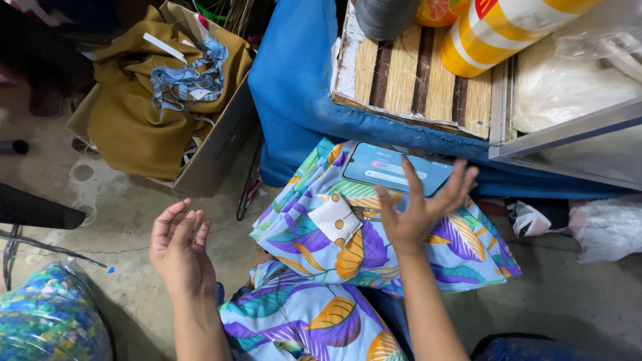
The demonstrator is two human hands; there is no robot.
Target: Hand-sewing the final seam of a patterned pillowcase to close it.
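Lying flat on the leaf-print cloth (461,247), far of centre and just near the blue cover (294,87): a smartphone (394,168), screen lit; its near right corner partly hidden behind fingers. Hovering over that corner, the right hand (418,214), fingers spread and open, gripping nothing; whether fingertips touch the phone, impossible to tell. On the same cloth, just left of the right hand, a small pale fabric patch (338,220) with brown dots. Raised at near left, well apart from the phone, the left hand (179,247), palm turned rightward, fingers loosely together and open, empty. More leaf-print cloth draped near, between the two forearms. Further out: at far left, a cardboard box (214,157) heaped with olive-brown fabric (127,113) and blue strips (190,80); at far right, a worn striped board (408,80) bearing a yellow and white cylinder (495,33); at the near left corner, a clear bag (50,317) of blue and green bits on the concrete floor (120,207).
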